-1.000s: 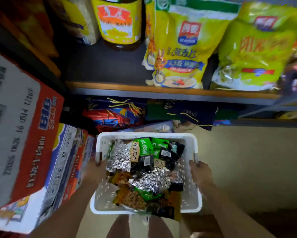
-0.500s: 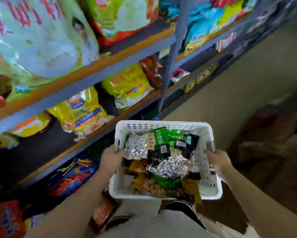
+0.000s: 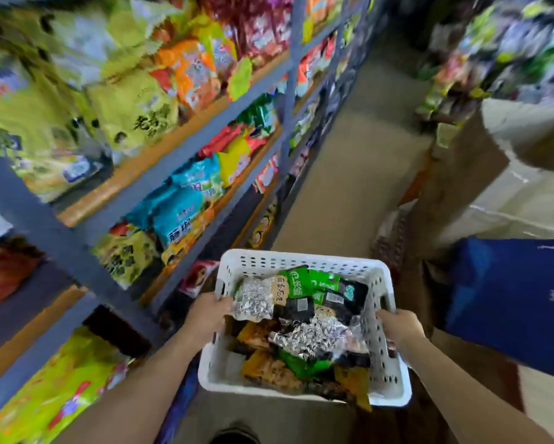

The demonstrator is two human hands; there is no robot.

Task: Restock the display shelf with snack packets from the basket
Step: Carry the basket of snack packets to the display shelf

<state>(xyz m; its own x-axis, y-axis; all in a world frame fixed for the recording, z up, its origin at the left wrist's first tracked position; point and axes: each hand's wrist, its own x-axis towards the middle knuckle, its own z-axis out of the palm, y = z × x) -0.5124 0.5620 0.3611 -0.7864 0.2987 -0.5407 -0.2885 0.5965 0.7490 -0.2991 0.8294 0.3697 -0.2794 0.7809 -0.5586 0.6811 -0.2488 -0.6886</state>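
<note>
From the head camera, a white basket [image 3: 304, 384] with perforated walls sits between the two hands, carried out in front of the body over the aisle floor [image 3: 342, 187]. The left hand [image 3: 209, 317] grips the basket's left wall, its fingers curled over the rim near the far corner. The right hand [image 3: 399, 328] grips the right wall in the same way, about midway along that side.

Between the hands, the basket is heaped with snack packets [image 3: 301, 328]: crinkled silver foil ones just beside the left hand and in the middle, green and black ones toward the far wall, orange-brown ones toward the near wall. One orange packet hangs over the near rim, closer to the right hand.

Beyond the left hand, the display shelf [image 3: 179, 149] runs away along the aisle, its tiers packed with blurred yellow, orange, teal and red bags. Beyond the right hand stand a blue box [image 3: 509, 302] and pale cardboard cartons [image 3: 506, 193]. A dark shoe tip [image 3: 234, 436] shows below the basket.
</note>
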